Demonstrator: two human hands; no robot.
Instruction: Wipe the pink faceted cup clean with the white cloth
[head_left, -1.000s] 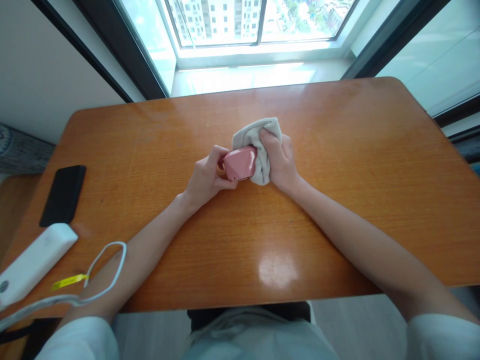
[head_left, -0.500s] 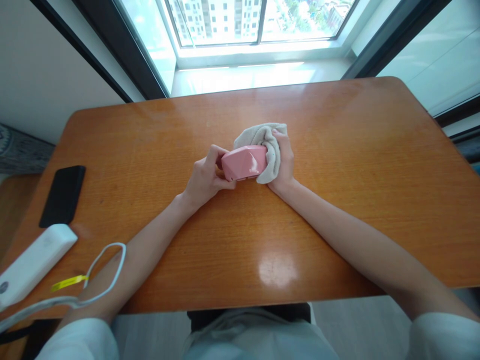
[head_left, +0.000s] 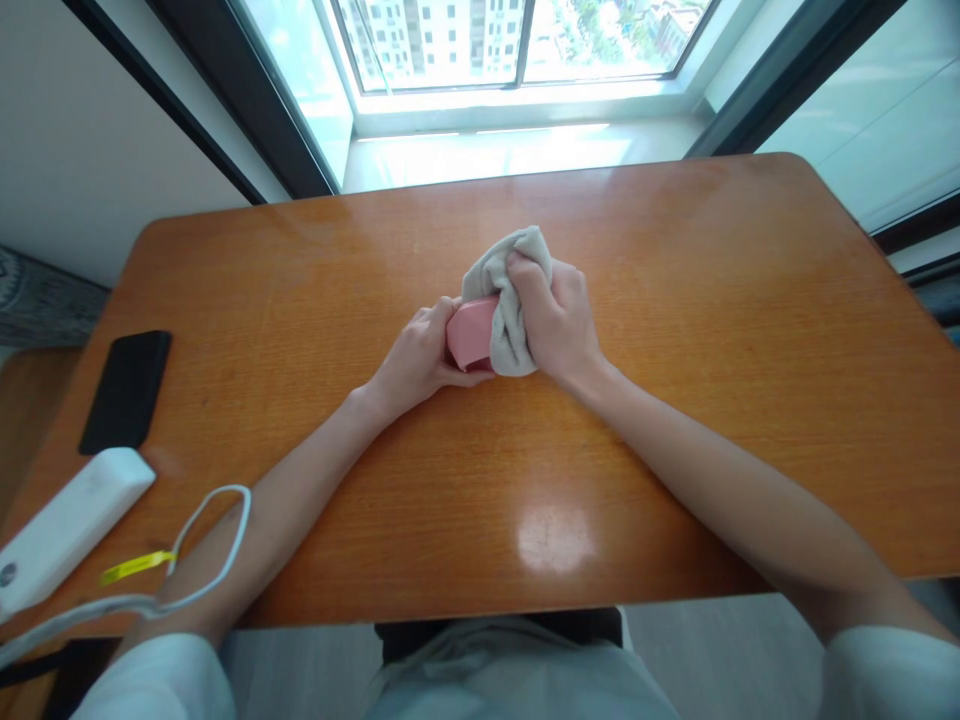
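A small pink case (head_left: 472,331) with a glossy, faceted surface is held over the middle of the table. My left hand (head_left: 426,350) is closed around its left end, fingers on the far side and thumb along the near edge. A pale grey cloth (head_left: 511,335) is bunched in my right hand (head_left: 556,318), which is closed on it and presses it over the case's right part. That part of the case is hidden under the cloth. What the case contains, if anything, does not show.
A black phone (head_left: 126,392) lies at the left of the brown wooden table (head_left: 675,420). Nearer stands a white elongated device (head_left: 71,530). A white cable (head_left: 238,540) with a yellow tag (head_left: 137,567) loops over my left forearm. Beyond the table's far edge is a window (head_left: 517,45).
My right hand has turned over, knuckles up, and moved the cloth left across the case, covering more of it. My left hand has shifted slightly right and grips it more fully.
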